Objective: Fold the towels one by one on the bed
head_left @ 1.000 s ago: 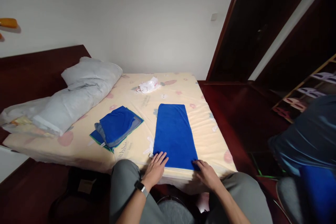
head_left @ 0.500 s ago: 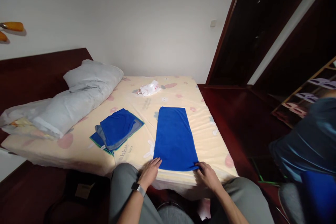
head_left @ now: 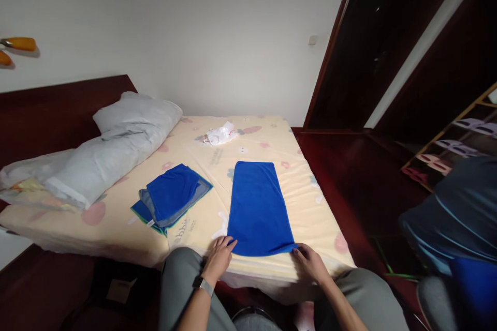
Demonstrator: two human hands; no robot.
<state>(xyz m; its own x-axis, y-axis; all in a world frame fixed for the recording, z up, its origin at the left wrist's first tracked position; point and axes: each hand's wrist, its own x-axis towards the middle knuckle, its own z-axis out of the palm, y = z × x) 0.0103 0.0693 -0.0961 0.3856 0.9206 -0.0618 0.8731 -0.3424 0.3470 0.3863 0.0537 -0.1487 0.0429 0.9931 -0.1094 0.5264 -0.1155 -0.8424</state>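
Note:
A blue towel (head_left: 258, 207) lies as a long rectangle on the bed in front of me, its near edge by the mattress edge. My left hand (head_left: 220, 257) grips its near left corner, fingers bent over the cloth. At the near right corner, my right hand (head_left: 310, 262) pinches the fabric between thumb and fingers, and that corner is pulled slightly outward. To the left rests a loose pile of blue and grey cloths (head_left: 173, 194) with green edging and a small white tag.
The bed (head_left: 194, 150) has a pale yellow patterned cover. A grey bundled quilt (head_left: 116, 150) lies by the dark headboard (head_left: 62, 108). Farther back is a crumpled white plastic bag (head_left: 221, 134). Another person (head_left: 458, 212) sits at right, near a shoe rack (head_left: 446, 139).
My right hand has drawn the towel's near right corner slightly outward and toward me. The left hand has shifted slightly at its corner. The view has tilted a little.

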